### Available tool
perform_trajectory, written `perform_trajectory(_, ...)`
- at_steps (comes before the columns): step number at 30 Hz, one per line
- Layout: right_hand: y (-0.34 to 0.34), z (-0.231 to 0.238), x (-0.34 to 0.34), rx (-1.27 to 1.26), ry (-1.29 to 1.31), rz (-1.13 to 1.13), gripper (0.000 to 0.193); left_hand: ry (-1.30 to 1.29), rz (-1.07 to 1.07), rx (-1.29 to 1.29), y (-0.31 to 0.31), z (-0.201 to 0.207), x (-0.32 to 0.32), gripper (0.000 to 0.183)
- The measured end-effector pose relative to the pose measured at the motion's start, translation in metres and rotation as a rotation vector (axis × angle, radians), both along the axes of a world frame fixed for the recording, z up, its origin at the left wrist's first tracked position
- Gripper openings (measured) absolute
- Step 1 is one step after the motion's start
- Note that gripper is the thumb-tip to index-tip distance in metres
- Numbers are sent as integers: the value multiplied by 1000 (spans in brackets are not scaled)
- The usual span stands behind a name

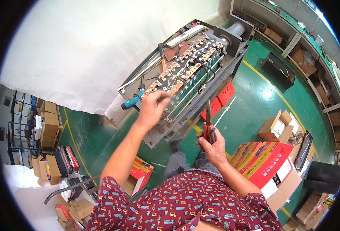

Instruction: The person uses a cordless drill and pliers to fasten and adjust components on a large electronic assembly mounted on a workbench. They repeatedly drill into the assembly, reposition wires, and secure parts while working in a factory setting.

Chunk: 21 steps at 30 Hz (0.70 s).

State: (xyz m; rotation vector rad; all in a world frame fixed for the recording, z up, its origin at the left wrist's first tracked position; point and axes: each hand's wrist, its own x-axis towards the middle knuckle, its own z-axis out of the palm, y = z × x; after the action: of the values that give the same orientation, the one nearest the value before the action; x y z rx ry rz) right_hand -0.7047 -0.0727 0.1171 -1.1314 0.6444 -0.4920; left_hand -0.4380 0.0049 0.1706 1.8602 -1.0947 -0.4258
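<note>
A row of battery cells (185, 91) with dark tops and green sides sits in a long metal frame, joined by copper bars and thin white wires. Over the near-left end of this pack is my left hand (153, 107), fingers curled in and thumb close to them. Whatever they might pinch is hidden. The nearest copper bar (175, 88) lies just beyond its fingertips. My right hand (214, 148) is closed round the red handles of a pair of pliers (209, 120), jaws pointing up and away, apart from the pack.
On the bench beside the cells lie a teal power tool (131, 102), a hammer (162, 56) and a pale bar (185, 35). Red panels (220, 101) and a black tray (278, 71) lie on the green floor. Red-yellow cartons (260, 159) stand at my right, another carton (140, 172) at my left.
</note>
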Motion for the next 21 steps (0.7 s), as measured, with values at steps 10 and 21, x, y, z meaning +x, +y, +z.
perform_trajectory(10, -5, -14, -21, 51, 28, -60, 39, -497, -185, 341, -40, -22, 50, 11)
perform_trajectory(21, -8, -32, -33, 6, 122, -13, 42, -422, -232, 575, -70, -11, 64, 14)
